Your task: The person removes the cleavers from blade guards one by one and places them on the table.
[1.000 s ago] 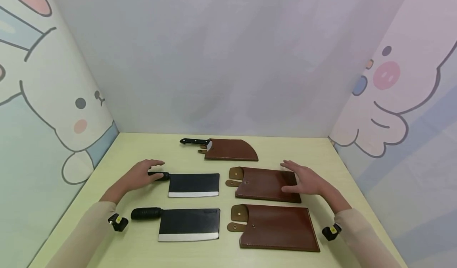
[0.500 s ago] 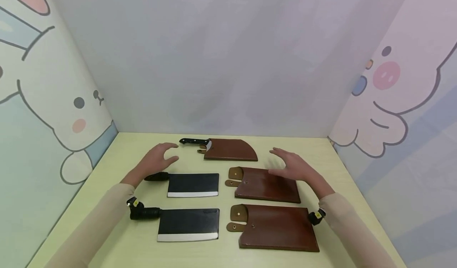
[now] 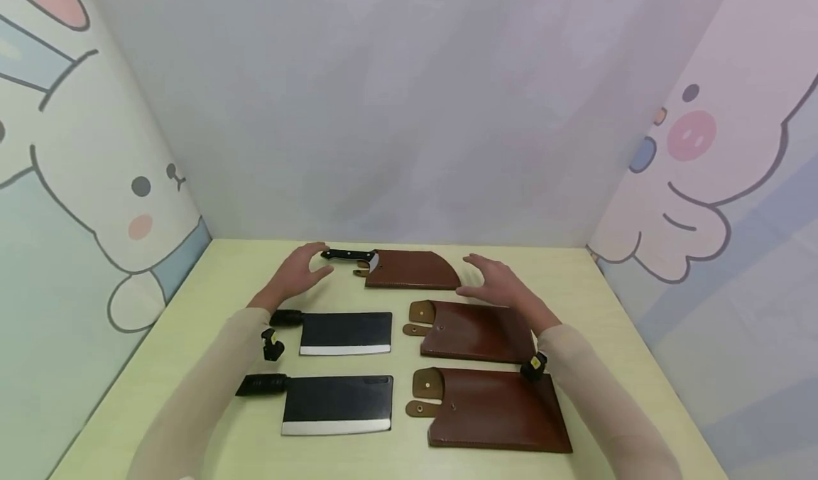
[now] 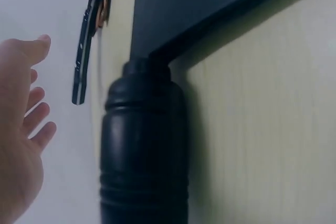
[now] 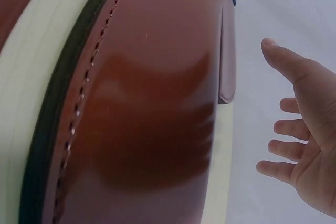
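Note:
At the back of the table lies a knife point(image 3: 348, 255) with a black riveted handle, its blade mostly hidden in a brown leather sheath point(image 3: 412, 269). My left hand point(image 3: 295, 275) is beside the handle's end, thumb and fingers spread apart, holding nothing. Near the sheath's rounded right end is my right hand point(image 3: 501, 285), also spread and holding nothing. Both hands appear with parted fingers in the wrist views. A cleaver point(image 3: 345, 332) lies under the left wrist, its black handle point(image 4: 144, 145) large in the left wrist view. Below my right forearm is an empty-looking leather sheath point(image 3: 476, 329).
Closer to the front lie a second cleaver point(image 3: 339, 403) and a second flat brown sheath point(image 3: 498, 407) with tan straps. The pale table point(image 3: 409, 459) meets a grey back wall point(image 3: 409, 111). Side walls point(image 3: 83, 267) carry cartoon animals.
Both hands have moved away from the middle cleaver and middle sheath, toward the back and inward, to either end of the sheathed knife. The knives and sheaths have stayed in place.

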Tool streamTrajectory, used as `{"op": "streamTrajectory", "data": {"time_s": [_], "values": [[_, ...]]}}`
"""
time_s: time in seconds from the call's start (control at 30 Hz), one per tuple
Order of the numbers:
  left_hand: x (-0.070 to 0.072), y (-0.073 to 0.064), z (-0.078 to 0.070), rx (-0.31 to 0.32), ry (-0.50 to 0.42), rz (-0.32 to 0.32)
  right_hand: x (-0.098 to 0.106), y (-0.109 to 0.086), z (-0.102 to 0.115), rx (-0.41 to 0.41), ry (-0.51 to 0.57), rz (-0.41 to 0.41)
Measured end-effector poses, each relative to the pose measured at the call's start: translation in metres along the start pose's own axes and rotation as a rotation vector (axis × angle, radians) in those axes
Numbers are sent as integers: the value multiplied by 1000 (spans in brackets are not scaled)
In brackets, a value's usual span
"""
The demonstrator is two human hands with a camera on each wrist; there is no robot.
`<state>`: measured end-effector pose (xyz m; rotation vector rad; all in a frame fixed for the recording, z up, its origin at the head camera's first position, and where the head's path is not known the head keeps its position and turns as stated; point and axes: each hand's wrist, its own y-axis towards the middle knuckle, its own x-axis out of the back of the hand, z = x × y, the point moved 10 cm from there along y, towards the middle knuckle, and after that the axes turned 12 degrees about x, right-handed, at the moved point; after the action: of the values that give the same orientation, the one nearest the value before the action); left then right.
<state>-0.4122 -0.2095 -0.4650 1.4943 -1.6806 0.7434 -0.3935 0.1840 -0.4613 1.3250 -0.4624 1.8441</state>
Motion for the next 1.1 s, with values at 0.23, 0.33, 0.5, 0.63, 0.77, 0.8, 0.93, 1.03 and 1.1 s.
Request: {"op": "streamTrajectory", "data": {"time_s": [0.23, 0.33, 0.5, 0.63, 0.77, 0.8, 0.93, 1.03, 1.1], "values": [[-13, 14, 15, 27, -32, 5, -17, 21, -8, -39, 6, 21], [-17, 20, 19, 46, -39, 12, -23, 29, -11, -56, 15, 38], [-20, 28, 22, 80, -43, 29, -31, 41, -14, -70, 36, 66], [-23, 33, 23, 95, -34, 50, -37, 49, -17, -76, 60, 77], [-26, 35, 22, 104, -32, 71, -44, 55, -19, -89, 66, 86], [-27, 36, 22, 109, -36, 75, -46, 56, -20, -89, 64, 90], [-30, 39, 26, 116, -36, 85, -51, 59, -20, -90, 90, 107], [-34, 41, 29, 123, -37, 93, -53, 60, -19, -97, 101, 111], [-36, 42, 30, 126, -28, 97, -54, 59, -18, -105, 108, 112]]}}
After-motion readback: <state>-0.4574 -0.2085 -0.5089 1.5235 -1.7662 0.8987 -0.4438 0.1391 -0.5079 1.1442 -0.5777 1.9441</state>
